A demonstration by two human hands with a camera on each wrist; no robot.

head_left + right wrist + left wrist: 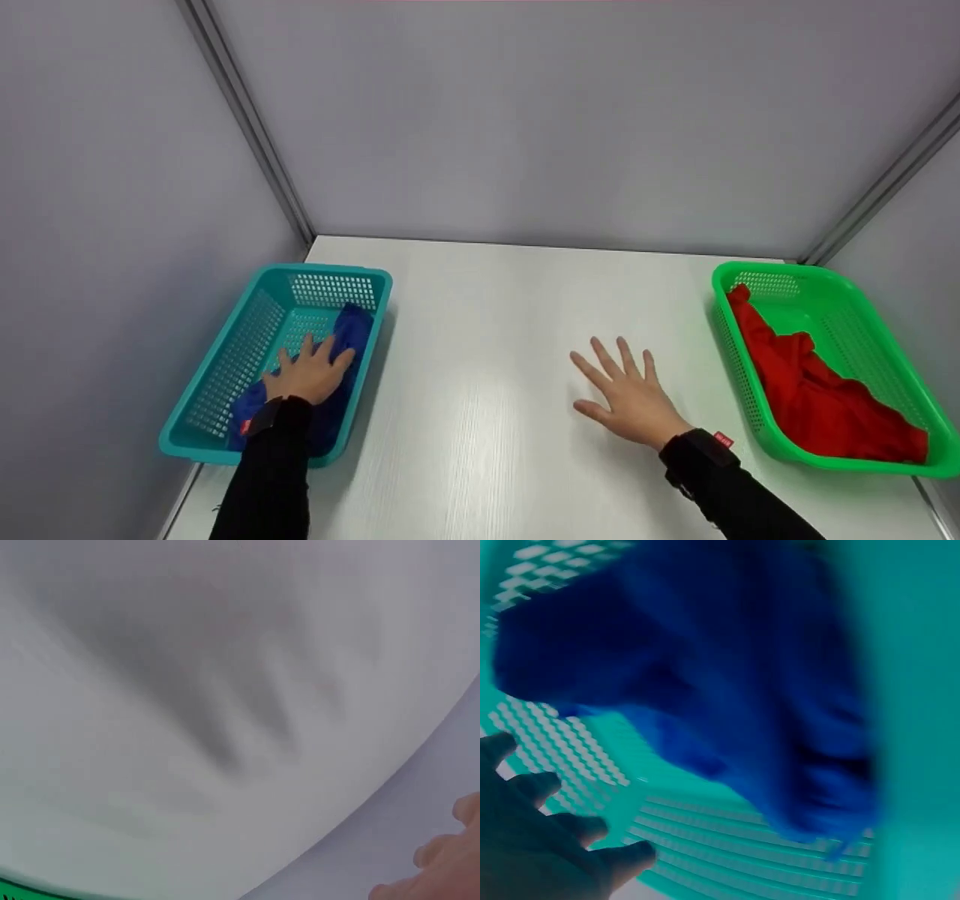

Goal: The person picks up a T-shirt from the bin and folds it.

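Observation:
A dark blue cloth (352, 330) lies along the right side of the teal basket (217, 360). Over that basket is my left hand (309, 375), fingers spread and straight. In the left wrist view the blue cloth (705, 675) is crumpled against the basket wall, and the left fingers (581, 829) show apart from it. My right hand (634, 405) hovers above the white table with its fingers fanned out, holding nothing. Its shadow falls on the table (150, 765) in the right wrist view, with a few fingertips (435, 849) at the lower right corner.
At the right stands a green basket (832, 300) with a red cloth (817, 397) in it. The white table (480, 315) lies between the two baskets. Grey panels (510, 120) enclose the table at the back and on both sides.

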